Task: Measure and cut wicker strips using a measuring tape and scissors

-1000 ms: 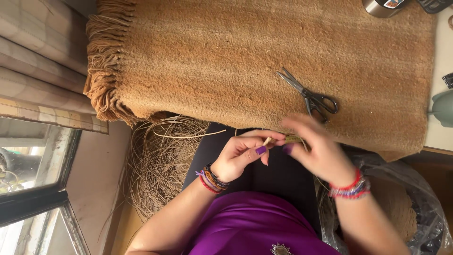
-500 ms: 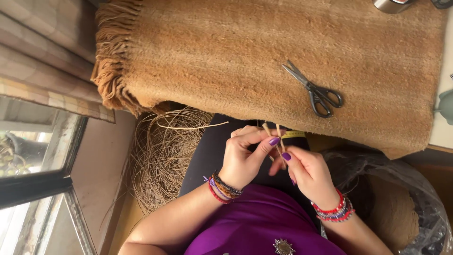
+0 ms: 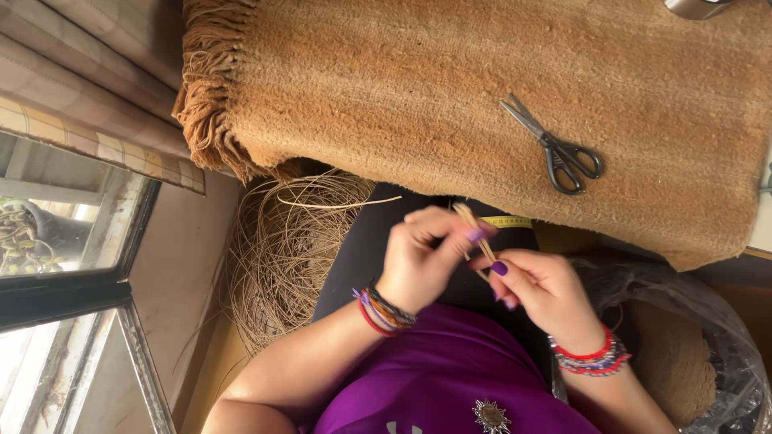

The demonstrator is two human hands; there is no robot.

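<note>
My left hand (image 3: 422,261) and my right hand (image 3: 540,291) meet in front of my purple top, over a dark lap. Both pinch a few thin tan straw strips (image 3: 468,219) that stick up between the fingertips. Purple-painted nails and bead bracelets show on both wrists. A yellow measuring tape (image 3: 508,222) peeks out just behind the strips. Grey scissors (image 3: 556,149) lie shut on a tan woolly mat (image 3: 418,88) beyond my hands, untouched.
A loose coil of tan fibre (image 3: 289,249) lies left of my lap, under the mat's fringed edge. At the right, a clear plastic bag (image 3: 708,321) holds a woven brown piece. A window and a checked curtain (image 3: 88,96) fill the left side.
My right hand has come back from a blurred reach towards the scissors and now meets the left hand on the strips. The scissors stay where they were.
</note>
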